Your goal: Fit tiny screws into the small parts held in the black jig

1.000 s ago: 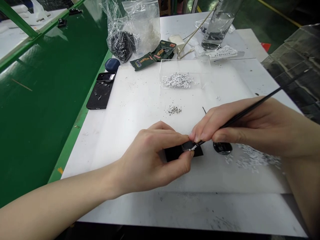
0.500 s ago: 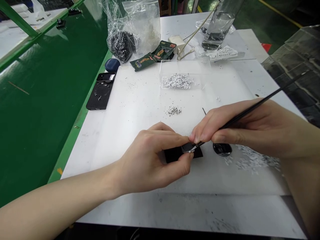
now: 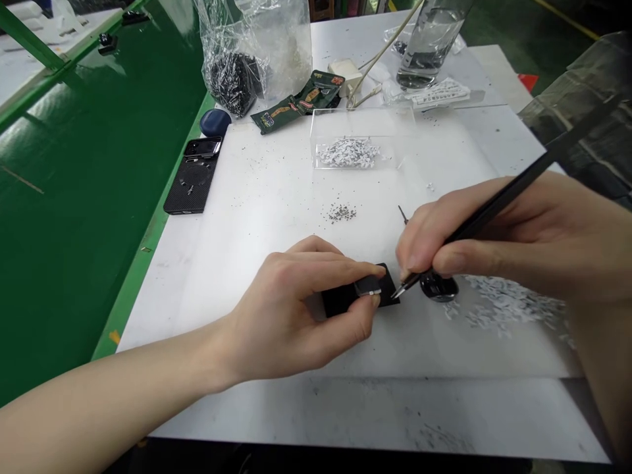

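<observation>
Swinging clear, the black tweezers (image 3: 498, 201) have just left the small dark piece (image 3: 366, 286), and daylight opens between tip and part! Half a second ago that metal tip was right on its edge; now it sits off to the right, over the black pad (image 3: 340, 301). The right hand (image 3: 494, 237) is closed round the tweezers, pen-style. And the left hand (image 3: 306, 303)? Hardly budged, pinching the dark piece between thumb and forefinger, just above the pad. Look at that near edge: a tiny white bit (image 3: 374, 292) shows there by the thumb, with no tweezers on it. That suggests this touch of the tip is over, at least for now, though whether the bit is firmly seated, nobody can tell from here.
</observation>
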A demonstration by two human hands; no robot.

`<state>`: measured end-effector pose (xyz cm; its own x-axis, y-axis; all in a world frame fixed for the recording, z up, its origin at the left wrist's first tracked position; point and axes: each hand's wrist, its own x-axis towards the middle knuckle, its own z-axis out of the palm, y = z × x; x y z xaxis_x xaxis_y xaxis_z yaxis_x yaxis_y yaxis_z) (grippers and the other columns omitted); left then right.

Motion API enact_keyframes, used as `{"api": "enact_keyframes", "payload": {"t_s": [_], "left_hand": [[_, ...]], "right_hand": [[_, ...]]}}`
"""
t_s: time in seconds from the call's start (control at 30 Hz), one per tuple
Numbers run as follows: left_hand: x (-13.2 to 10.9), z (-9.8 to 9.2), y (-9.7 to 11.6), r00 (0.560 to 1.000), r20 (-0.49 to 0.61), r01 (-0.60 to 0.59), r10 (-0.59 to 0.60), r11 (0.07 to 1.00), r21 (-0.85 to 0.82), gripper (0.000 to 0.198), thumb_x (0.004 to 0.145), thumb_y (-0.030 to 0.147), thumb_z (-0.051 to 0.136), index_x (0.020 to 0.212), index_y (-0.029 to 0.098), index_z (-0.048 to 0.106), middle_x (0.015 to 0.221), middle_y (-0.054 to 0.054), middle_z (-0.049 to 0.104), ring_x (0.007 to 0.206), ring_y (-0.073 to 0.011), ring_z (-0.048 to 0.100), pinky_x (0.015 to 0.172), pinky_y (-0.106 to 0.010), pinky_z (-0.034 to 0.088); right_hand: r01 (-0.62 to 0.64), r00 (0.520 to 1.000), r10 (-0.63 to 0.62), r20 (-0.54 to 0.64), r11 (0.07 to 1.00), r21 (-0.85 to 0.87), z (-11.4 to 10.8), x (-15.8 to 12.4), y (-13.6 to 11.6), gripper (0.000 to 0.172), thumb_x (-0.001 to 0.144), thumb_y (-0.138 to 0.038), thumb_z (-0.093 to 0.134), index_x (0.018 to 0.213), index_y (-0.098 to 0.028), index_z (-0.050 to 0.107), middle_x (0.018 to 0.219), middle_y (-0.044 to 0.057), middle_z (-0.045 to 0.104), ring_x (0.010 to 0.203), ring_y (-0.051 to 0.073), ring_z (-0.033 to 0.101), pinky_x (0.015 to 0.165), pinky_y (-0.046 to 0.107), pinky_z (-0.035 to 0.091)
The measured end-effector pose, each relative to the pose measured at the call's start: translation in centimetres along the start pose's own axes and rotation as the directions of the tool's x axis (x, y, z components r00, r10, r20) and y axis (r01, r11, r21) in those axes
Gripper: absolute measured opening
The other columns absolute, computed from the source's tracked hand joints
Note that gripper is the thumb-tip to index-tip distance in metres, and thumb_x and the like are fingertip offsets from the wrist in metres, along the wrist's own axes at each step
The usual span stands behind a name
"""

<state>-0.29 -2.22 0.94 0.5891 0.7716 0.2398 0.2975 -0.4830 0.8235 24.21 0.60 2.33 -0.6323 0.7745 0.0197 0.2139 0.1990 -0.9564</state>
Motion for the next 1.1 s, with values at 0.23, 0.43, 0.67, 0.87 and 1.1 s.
{"api": "enact_keyframes", "payload": {"t_s": [0.23, 0.43, 0.67, 0.87, 1.1], "left_hand": [[-0.1, 0.1, -0.1, 0.977, -0.186, 0.112, -0.104, 0.993, 0.035, 0.016, 0.082, 0.013, 0.068, 0.094, 0.017, 0.077, 0.090, -0.003, 0.078, 0.085, -0.0154, 0.068, 0.077, -0.027, 0.058], [0.0, -0.1, 0.0, 0.979, -0.157, 0.137, -0.132, 0.990, 0.025, 0.018, 0.080, 0.015, 0.069, 0.094, 0.020, 0.078, 0.088, -0.001, 0.078, 0.085, -0.0168, 0.068, 0.076, -0.029, 0.058], [0.2, -0.3, 0.1, 0.979, -0.136, 0.154, -0.152, 0.988, 0.005, 0.018, 0.079, 0.014, 0.069, 0.093, 0.017, 0.078, 0.085, -0.002, 0.078, 0.084, -0.0171, 0.068, 0.075, -0.030, 0.058], [0.2, -0.3, -0.1, 0.982, -0.120, 0.146, -0.147, 0.989, -0.011, 0.019, 0.079, 0.013, 0.069, 0.095, 0.016, 0.079, 0.089, -0.003, 0.078, 0.086, -0.0168, 0.069, 0.076, -0.028, 0.057], [0.4, -0.2, -0.2, 0.988, -0.104, 0.113, -0.112, 0.994, 0.006, 0.015, 0.080, 0.014, 0.068, 0.091, 0.017, 0.078, 0.086, -0.002, 0.078, 0.083, -0.0167, 0.070, 0.073, -0.028, 0.057]], "right_hand": [[-0.187, 0.949, 0.187, 0.255, 0.982, -0.023, 1.0, -0.3, -0.9, 0.013, 0.080, -0.028, 0.076, 0.093, -0.028, 0.080, 0.087, 0.000, 0.078, 0.080, 0.018, 0.072, 0.063, 0.024, 0.056], [-0.184, 0.919, 0.215, 0.330, 0.975, -0.122, 2.2, 0.2, -1.6, 0.015, 0.081, -0.026, 0.071, 0.094, -0.026, 0.077, 0.087, -0.001, 0.076, 0.078, 0.019, 0.069, 0.068, 0.027, 0.054], [-0.181, 0.882, 0.247, 0.402, 0.964, -0.195, 2.3, 0.6, -1.8, 0.012, 0.084, -0.025, 0.068, 0.094, -0.025, 0.074, 0.087, -0.002, 0.073, 0.080, 0.018, 0.067, 0.070, 0.027, 0.052], [-0.197, 0.912, 0.230, 0.340, 0.972, -0.130, 2.7, 0.6, -1.4, 0.012, 0.080, -0.024, 0.071, 0.091, -0.026, 0.076, 0.084, -0.003, 0.074, 0.076, 0.017, 0.067, 0.067, 0.026, 0.051], [-0.145, 0.928, 0.173, 0.332, 0.984, -0.105, 2.6, 0.2, -0.6, 0.012, 0.084, -0.029, 0.068, 0.093, -0.028, 0.076, 0.084, -0.003, 0.074, 0.075, 0.017, 0.067, 0.064, 0.025, 0.051]]}}
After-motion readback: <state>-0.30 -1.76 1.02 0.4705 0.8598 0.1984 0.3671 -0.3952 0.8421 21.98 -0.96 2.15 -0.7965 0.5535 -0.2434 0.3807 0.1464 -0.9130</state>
